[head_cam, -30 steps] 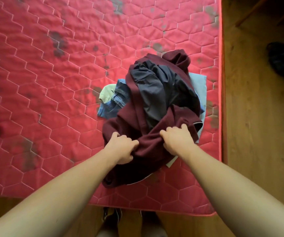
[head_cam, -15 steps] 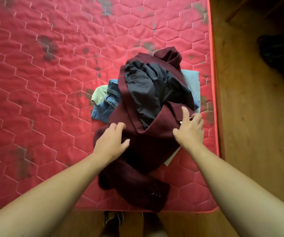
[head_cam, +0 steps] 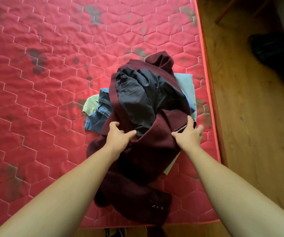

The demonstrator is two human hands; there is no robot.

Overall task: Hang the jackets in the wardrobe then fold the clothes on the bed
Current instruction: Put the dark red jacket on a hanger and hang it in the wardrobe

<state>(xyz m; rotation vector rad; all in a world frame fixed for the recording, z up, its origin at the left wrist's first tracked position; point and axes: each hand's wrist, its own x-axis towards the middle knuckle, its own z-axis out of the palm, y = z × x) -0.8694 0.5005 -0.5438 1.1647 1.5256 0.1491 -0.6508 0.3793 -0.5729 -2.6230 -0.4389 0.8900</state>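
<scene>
The maroon jacket (head_cam: 155,142) is lying atop the pile (head_cam: 101,113) on the bed (head_cam: 35,100), running 12 to 6 o'clock. The left grip (head_cam: 119,136) and right grip (head_cam: 189,134), both released, are pressing it at 9 and 3.

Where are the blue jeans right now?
Head view: the blue jeans poke out left of the maroon jacket, beside a pale green garment, on the red mattress.

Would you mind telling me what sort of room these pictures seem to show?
Most likely a bedroom: a red quilted mattress, a maroon jacket heaped over jeans and other clothes on it, and wooden flooring alongside.
</scene>
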